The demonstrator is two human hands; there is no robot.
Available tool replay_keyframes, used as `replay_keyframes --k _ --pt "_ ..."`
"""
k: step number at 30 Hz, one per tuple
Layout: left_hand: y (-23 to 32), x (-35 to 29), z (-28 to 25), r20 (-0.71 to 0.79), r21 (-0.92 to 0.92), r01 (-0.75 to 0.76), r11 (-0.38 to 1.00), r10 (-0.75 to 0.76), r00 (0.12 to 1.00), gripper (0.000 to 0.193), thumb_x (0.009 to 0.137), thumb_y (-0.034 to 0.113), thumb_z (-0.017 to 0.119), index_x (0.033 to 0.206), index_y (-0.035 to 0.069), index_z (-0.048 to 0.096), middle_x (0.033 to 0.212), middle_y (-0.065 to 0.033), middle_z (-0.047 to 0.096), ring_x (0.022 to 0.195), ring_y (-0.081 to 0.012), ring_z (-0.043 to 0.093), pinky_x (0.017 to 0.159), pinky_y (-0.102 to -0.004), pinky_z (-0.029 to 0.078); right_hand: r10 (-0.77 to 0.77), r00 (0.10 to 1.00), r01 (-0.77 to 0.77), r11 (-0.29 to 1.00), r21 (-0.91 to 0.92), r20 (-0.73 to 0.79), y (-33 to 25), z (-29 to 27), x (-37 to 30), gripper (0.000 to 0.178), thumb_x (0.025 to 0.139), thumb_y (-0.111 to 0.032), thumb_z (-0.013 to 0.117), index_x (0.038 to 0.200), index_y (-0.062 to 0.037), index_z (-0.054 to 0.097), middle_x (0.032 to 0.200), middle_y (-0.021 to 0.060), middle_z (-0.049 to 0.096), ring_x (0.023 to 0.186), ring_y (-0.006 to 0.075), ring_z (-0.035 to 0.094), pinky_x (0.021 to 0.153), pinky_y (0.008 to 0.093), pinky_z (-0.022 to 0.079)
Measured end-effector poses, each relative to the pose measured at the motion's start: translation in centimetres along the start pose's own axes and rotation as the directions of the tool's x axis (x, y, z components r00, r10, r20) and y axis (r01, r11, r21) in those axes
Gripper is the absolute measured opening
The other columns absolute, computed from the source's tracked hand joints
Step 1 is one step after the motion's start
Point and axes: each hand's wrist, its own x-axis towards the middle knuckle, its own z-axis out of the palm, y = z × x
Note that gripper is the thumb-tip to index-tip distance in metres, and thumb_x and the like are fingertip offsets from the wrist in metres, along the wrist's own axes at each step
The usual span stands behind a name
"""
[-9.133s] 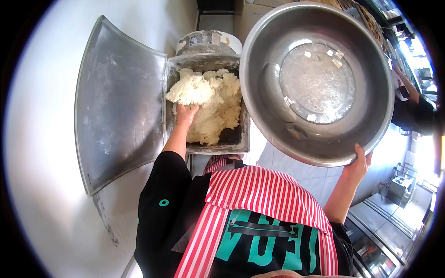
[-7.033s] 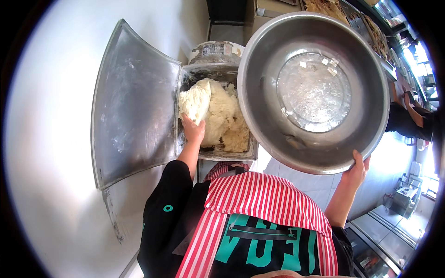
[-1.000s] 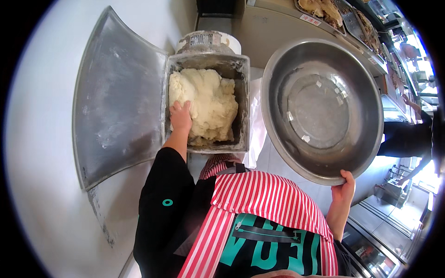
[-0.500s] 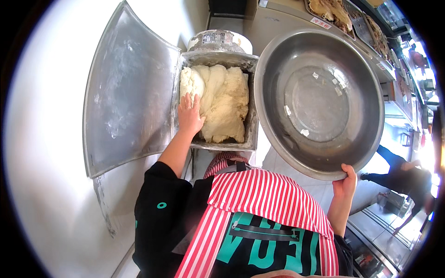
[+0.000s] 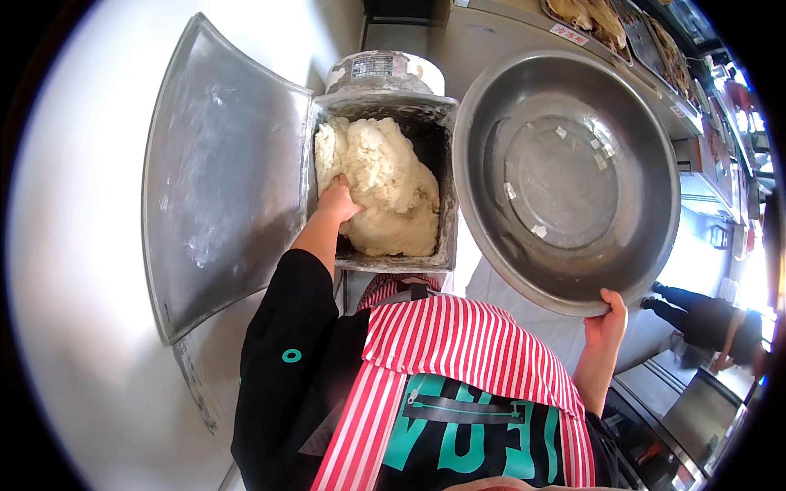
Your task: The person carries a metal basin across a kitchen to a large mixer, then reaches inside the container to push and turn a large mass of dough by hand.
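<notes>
A large mass of pale dough (image 5: 397,184) lies in the square metal tub of a dough mixer (image 5: 447,237). My left hand (image 5: 338,201) is at the dough's left side, its fingers curled and sunk into it, so the fingertips are hidden. Off to the right, my right hand (image 5: 606,321) grips the near rim of a wide steel basin (image 5: 565,184), thumb on top and fingers underneath. The basin is tilted beside the tub, with a few white scraps stuck to its inside.
The mixer's curved metal lid (image 5: 225,172) stands swung open on the left, near a white wall (image 5: 82,204). Behind the tub is a round white housing (image 5: 385,69). Trays of food (image 5: 589,24) rest on a counter at the far right. Another person (image 5: 712,323) is farther right.
My left hand has gone from lying spread on the dough to gripping into it. The dough has shifted, leaving a dark gap at the tub's far right. The basin stays nearly in place.
</notes>
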Motion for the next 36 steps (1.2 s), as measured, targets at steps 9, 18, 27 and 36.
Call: replay_keyframes --k 9,18,27,36 --pt "-2.5 4.2 4.3 -0.060 -0.090 0.043 0.995 -0.049 0.997 0.059 0.075 0.016 0.058 0.129 0.001 0.038 0.124 -0.0195 0.050 0.113 -0.0322 0.049 0.092 -0.0372 0.042 -0.021 0.999 0.022 1.000 -0.019 0.037 -0.7 0.2 -0.5 0.016 0.072 0.004 0.052 0.087 0.0052 0.057 0.084 0.0103 0.059 0.081 0.0226 0.059 0.071 0.0346 0.049" --pt "1.5 -6.4 4.2 -0.211 -0.276 -0.119 0.954 0.060 0.976 0.108 0.050 0.043 0.079 0.140 0.028 0.021 0.134 -0.0197 0.036 0.121 -0.0363 0.040 0.096 -0.0486 0.037 -0.015 0.998 0.015 1.000 -0.008 0.063 -0.3 -1.3 0.1 0.016 0.072 0.006 0.051 0.087 0.0048 0.058 0.084 0.0103 0.060 0.078 0.0223 0.060 0.072 0.0349 0.050" --pt "-0.9 -4.0 4.1 -0.289 -0.049 0.219 0.975 -0.223 0.931 0.063 0.072 0.013 0.063 0.130 0.013 0.037 0.116 -0.0200 0.049 0.102 -0.0329 0.054 0.081 -0.0376 0.048 -0.005 0.999 0.006 1.000 -0.010 0.053 0.2 -1.0 0.7 0.011 0.072 0.005 0.052 0.081 0.0027 0.059 0.080 0.0091 0.060 0.075 0.0214 0.060 0.069 0.0342 0.050" --pt "-3.1 -2.7 5.7 -0.152 -0.459 0.121 0.880 -0.212 0.965 0.092 0.067 0.020 0.072 0.140 0.011 0.017 0.133 -0.0258 0.034 0.120 -0.0363 0.040 0.097 -0.0415 0.038 -0.052 0.998 0.052 0.999 -0.005 0.026 -0.8 1.3 0.0 0.020 0.072 0.005 0.050 0.091 0.0038 0.057 0.087 0.0104 0.059 0.079 0.0225 0.059 0.071 0.0351 0.050"
